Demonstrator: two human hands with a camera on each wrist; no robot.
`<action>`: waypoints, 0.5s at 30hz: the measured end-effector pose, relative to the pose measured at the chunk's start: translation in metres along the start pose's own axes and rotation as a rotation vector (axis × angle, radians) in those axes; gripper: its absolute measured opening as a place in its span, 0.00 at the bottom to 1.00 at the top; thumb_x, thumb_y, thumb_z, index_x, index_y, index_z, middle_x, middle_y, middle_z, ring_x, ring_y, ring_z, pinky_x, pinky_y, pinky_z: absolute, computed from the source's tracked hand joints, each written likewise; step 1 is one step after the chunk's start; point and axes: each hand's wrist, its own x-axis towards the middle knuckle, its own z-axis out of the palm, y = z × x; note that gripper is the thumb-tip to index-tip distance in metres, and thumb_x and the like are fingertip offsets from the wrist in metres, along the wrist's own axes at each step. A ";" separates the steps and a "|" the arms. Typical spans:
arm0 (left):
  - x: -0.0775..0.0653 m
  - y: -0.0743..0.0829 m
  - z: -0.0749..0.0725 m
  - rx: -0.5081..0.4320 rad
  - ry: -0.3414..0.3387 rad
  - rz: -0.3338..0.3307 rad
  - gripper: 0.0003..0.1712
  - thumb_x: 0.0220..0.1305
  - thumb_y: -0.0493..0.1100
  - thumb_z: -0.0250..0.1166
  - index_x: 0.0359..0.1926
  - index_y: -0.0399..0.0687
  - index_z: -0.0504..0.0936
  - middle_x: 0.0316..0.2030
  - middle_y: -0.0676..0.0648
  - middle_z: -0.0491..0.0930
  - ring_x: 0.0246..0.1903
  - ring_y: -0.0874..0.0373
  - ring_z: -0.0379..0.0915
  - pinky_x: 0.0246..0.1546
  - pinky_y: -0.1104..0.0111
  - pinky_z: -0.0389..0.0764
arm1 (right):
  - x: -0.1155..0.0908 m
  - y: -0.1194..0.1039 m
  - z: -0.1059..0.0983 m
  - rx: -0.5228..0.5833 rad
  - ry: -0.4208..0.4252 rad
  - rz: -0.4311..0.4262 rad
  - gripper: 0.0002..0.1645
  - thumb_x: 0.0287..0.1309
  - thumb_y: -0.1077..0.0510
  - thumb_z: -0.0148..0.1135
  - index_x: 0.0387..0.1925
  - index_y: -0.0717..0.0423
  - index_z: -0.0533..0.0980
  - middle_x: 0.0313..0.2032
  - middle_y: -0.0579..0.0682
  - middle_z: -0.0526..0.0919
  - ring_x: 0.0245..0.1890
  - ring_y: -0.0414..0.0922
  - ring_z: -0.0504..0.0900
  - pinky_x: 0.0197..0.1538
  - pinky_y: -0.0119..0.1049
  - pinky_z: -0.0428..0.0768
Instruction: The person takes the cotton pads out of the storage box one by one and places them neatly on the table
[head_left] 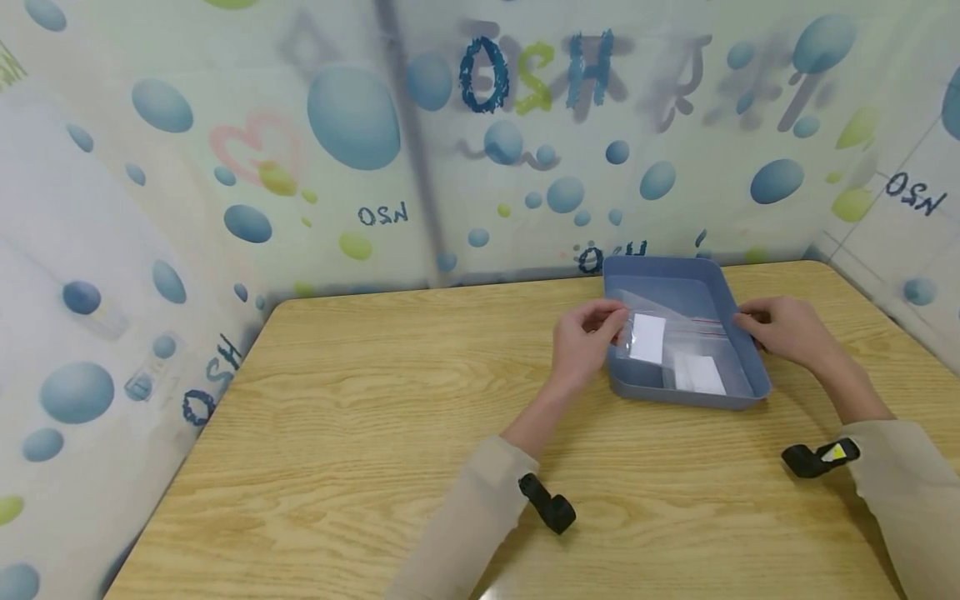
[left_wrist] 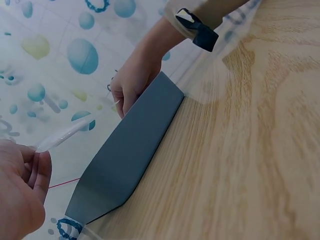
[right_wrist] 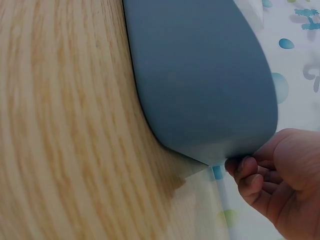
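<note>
A blue-grey plastic tray (head_left: 663,265) stands at the right of the table, with clear zip bags in it. My left hand (head_left: 585,342) is at the tray's left side and pinches the edge of a clear zip bag (head_left: 647,337) that has a white card in it. In the left wrist view, the left hand (left_wrist: 22,192) holds that bag's edge between thumb and fingers, above the rim. A second zip bag (head_left: 701,373) with a white piece inside lies in the tray's front part. My right hand (head_left: 787,329) grips the tray's right rim; the right wrist view shows its fingers (right_wrist: 250,182) curled at the edge.
The wooden table (head_left: 360,400) stretches away to the left of the tray. A printed backdrop (head_left: 480,183) with blue and green dots rises along the table's far edge and at both sides. Black wrist cameras (head_left: 551,508) are strapped over the beige sleeves (head_left: 465,533).
</note>
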 end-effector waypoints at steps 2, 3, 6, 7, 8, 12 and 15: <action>0.001 0.000 -0.004 0.015 0.001 0.003 0.06 0.68 0.37 0.67 0.40 0.37 0.88 0.27 0.51 0.82 0.25 0.62 0.76 0.31 0.64 0.84 | 0.000 0.000 0.000 -0.004 -0.002 0.001 0.22 0.73 0.58 0.55 0.51 0.79 0.76 0.17 0.45 0.76 0.17 0.43 0.72 0.29 0.39 0.70; 0.001 -0.001 -0.005 0.019 0.001 0.004 0.06 0.68 0.37 0.67 0.40 0.37 0.88 0.26 0.51 0.81 0.25 0.62 0.76 0.32 0.62 0.84 | 0.000 0.000 0.000 -0.002 -0.004 0.002 0.22 0.73 0.59 0.55 0.51 0.79 0.76 0.17 0.45 0.77 0.17 0.43 0.72 0.29 0.39 0.71; 0.003 -0.001 -0.011 0.049 0.017 0.000 0.06 0.69 0.38 0.67 0.41 0.39 0.88 0.27 0.53 0.81 0.26 0.62 0.76 0.33 0.63 0.84 | 0.000 -0.001 0.000 -0.004 -0.006 0.009 0.22 0.73 0.59 0.54 0.51 0.80 0.76 0.17 0.45 0.77 0.18 0.43 0.72 0.28 0.38 0.70; 0.004 -0.001 -0.013 0.056 0.024 -0.004 0.06 0.69 0.38 0.67 0.41 0.39 0.88 0.27 0.53 0.81 0.26 0.62 0.76 0.33 0.65 0.84 | 0.000 -0.001 0.000 -0.005 -0.007 0.010 0.22 0.73 0.59 0.54 0.51 0.80 0.76 0.17 0.45 0.77 0.18 0.43 0.72 0.28 0.38 0.70; 0.005 -0.001 -0.014 0.059 0.030 -0.009 0.06 0.69 0.38 0.67 0.41 0.39 0.88 0.28 0.52 0.82 0.27 0.62 0.76 0.32 0.66 0.83 | 0.000 -0.001 -0.001 -0.003 -0.005 0.008 0.22 0.73 0.59 0.54 0.51 0.80 0.76 0.18 0.46 0.78 0.18 0.43 0.73 0.28 0.38 0.71; 0.007 0.001 -0.020 0.046 0.048 -0.013 0.07 0.68 0.37 0.68 0.41 0.37 0.88 0.28 0.49 0.82 0.27 0.60 0.76 0.31 0.68 0.83 | 0.000 0.002 -0.003 -0.018 0.012 -0.002 0.21 0.72 0.61 0.55 0.50 0.80 0.76 0.21 0.49 0.81 0.19 0.41 0.74 0.28 0.39 0.72; 0.009 0.003 -0.025 0.016 0.049 -0.008 0.07 0.68 0.36 0.67 0.42 0.35 0.87 0.29 0.46 0.82 0.26 0.59 0.76 0.31 0.68 0.82 | 0.000 0.005 -0.005 -0.031 0.016 0.008 0.21 0.71 0.61 0.56 0.49 0.81 0.76 0.24 0.52 0.83 0.20 0.41 0.75 0.29 0.40 0.74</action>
